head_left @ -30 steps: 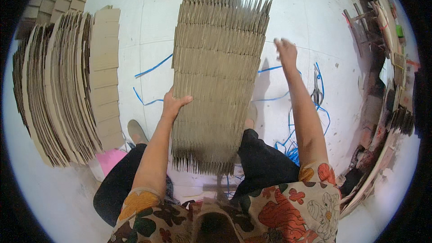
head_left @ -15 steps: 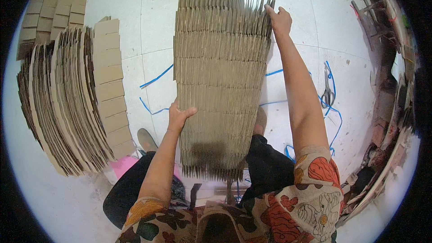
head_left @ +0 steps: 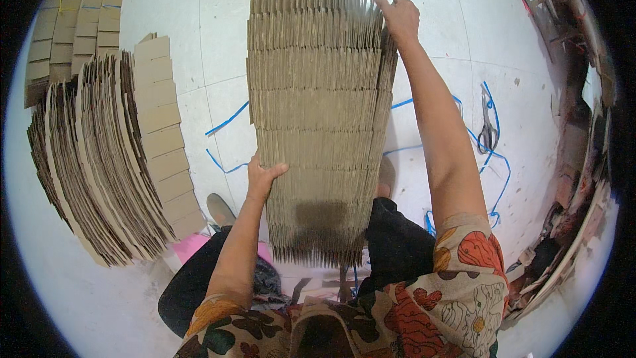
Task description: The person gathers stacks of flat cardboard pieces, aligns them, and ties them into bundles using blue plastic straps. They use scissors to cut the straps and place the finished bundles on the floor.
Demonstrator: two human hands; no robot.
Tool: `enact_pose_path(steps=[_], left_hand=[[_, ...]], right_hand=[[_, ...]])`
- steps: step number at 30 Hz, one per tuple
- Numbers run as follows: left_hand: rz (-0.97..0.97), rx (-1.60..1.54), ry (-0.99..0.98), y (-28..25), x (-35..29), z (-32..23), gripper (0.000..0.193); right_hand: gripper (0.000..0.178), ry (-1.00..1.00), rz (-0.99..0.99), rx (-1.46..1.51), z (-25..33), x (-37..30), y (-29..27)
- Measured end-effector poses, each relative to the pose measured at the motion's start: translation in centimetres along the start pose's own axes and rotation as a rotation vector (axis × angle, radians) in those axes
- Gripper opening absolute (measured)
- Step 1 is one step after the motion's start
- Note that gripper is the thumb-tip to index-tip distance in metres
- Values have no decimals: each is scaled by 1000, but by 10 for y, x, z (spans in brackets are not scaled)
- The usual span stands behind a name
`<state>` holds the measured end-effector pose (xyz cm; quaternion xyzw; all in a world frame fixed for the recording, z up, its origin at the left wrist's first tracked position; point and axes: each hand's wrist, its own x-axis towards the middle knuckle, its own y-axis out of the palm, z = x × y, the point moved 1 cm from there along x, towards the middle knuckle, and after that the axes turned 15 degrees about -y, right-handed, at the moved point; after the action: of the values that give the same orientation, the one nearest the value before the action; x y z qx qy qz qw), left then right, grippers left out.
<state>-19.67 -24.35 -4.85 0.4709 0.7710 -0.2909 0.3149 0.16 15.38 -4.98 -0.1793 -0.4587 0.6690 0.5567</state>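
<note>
Between my legs, a long block of slotted cardboard strips (head_left: 321, 109) stands on edge, packed tightly, with crosswise rows of slits. Its strips fan apart slightly at the far right corner. My left hand (head_left: 265, 178) grips the left side near the close end, thumb laid over the top edges. At the far right corner, my right hand (head_left: 403, 20) pinches the outermost strips, and a cardboard tip sticks up between its fingers. Lengths of blue strap (head_left: 228, 119) lie on the floor and pass beneath the block.
Scissors (head_left: 488, 136) with dark handles lie at the right beside more blue strap. On the left stands a curved row of cardboard strips (head_left: 156, 99), with banded stacks (head_left: 83, 23) behind it. A pink sheet (head_left: 189, 246) is near my left leg. Clutter (head_left: 563, 152) lines the right side.
My right hand has shifted slightly left and farther away at the corner, and a cardboard tip now shows between its fingers. My left hand keeps its place on the block.
</note>
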Motion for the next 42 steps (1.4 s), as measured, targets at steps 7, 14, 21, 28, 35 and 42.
enact_pose_path(steps=[7,14,21,28,35,42], left_hand=[[16,-20,-6,0,-1,-1,61],[34,-17,11,3,0,-4,61],[11,-36,-8,1,-1,0,61],[20,-22,-20,0,-2,-2,58],[-2,-20,-36,1,-1,1,61],[25,-18,11,0,-1,-1,62]], right_hand=[[43,-26,83,-2,-9,-2,0],[39,-320,-86,-17,-27,-1,23],[59,96,178,-23,40,-1,2],[28,-29,30,-67,22,-1,16],[46,54,152,-89,49,-1,19],[44,30,225,-74,48,-1,20]])
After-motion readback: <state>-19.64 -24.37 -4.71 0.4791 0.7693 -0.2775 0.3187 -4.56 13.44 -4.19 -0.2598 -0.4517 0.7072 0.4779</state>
